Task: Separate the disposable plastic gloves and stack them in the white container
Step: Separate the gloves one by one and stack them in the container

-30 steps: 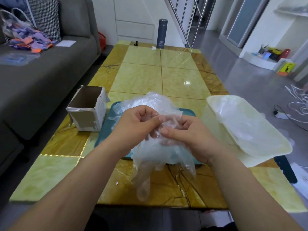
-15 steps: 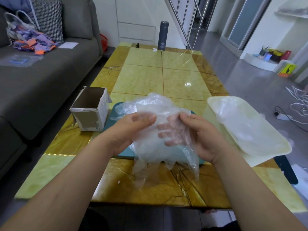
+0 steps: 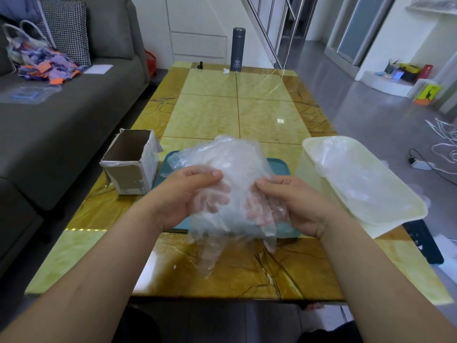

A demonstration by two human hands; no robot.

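Observation:
A clear plastic glove (image 3: 237, 214) is stretched between my two hands above the near part of the table. My left hand (image 3: 183, 196) grips its left side, thumb on top and fingers showing through the film underneath. My right hand (image 3: 294, 204) grips the right side in the same way. Glove fingers dangle toward the table edge. Behind it, a crumpled heap of clear gloves (image 3: 222, 157) lies on a teal tray (image 3: 279, 167). The white container (image 3: 405, 214) stands at the right with clear gloves (image 3: 353, 174) lying inside.
An open cardboard box (image 3: 131, 167) sits left of the tray. A dark flask (image 3: 238, 49) stands at the table's far end. A grey sofa (image 3: 61, 120) runs along the left. White cables (image 3: 442, 144) lie on the floor to the right.
My hands have moved apart, spreading the glove out flat between them. One second ago they were pinching close together at the bunched plastic.

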